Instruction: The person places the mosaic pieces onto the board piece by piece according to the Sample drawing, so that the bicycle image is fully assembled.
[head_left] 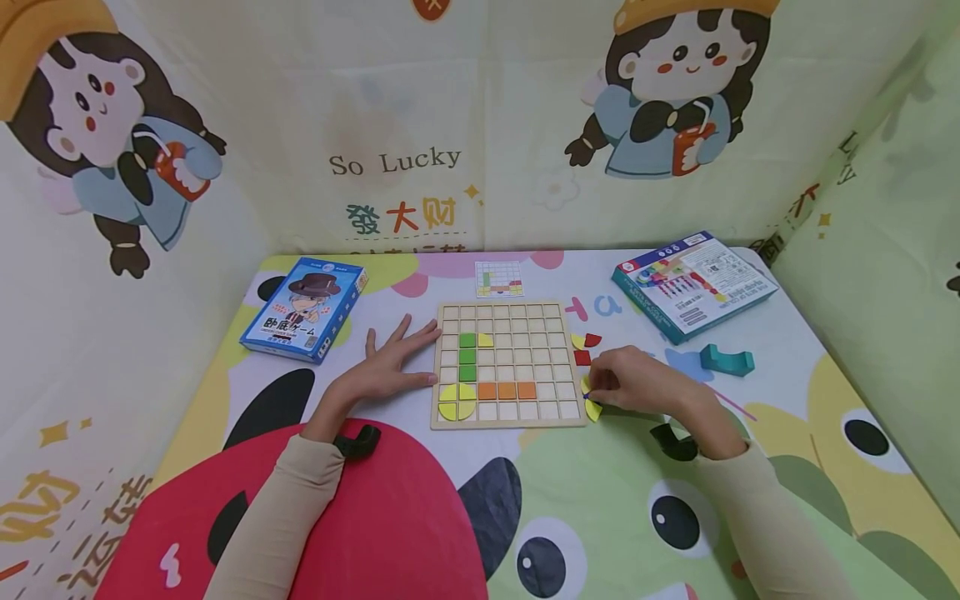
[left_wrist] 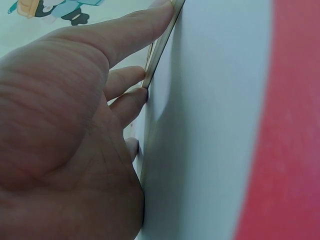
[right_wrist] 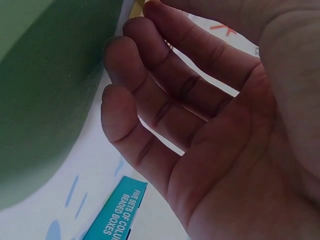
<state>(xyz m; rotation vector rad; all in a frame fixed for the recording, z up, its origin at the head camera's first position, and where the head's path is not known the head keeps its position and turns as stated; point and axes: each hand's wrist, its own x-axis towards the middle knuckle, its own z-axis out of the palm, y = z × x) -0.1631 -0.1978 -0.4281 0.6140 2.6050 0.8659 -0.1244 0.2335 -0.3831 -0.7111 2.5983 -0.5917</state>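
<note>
A wooden grid board (head_left: 558,321) lies in the middle of the table. On it are green squares (head_left: 467,357), orange squares (head_left: 507,390) and yellow rounded pieces (head_left: 457,402). My left hand (head_left: 408,354) lies flat on the table with straight fingers (left_wrist: 131,30) against the board's left edge (left_wrist: 159,47). My right hand (head_left: 592,390) is at the board's right edge, fingers curled, pinching a yellow piece (head_left: 585,384), whose corner (right_wrist: 137,6) shows at the fingertips (right_wrist: 150,10). Another yellow piece (head_left: 593,410) lies just below that hand. A red square (head_left: 582,357), a red quarter (head_left: 593,339) and a yellow quarter (head_left: 577,342) lie loose above it.
A pattern card (head_left: 498,279) sits behind the board. A blue box (head_left: 303,308) lies at the left, a teal box (head_left: 693,283) at the back right, and a teal block (head_left: 726,360) in front of it. Printed fabric walls close in three sides.
</note>
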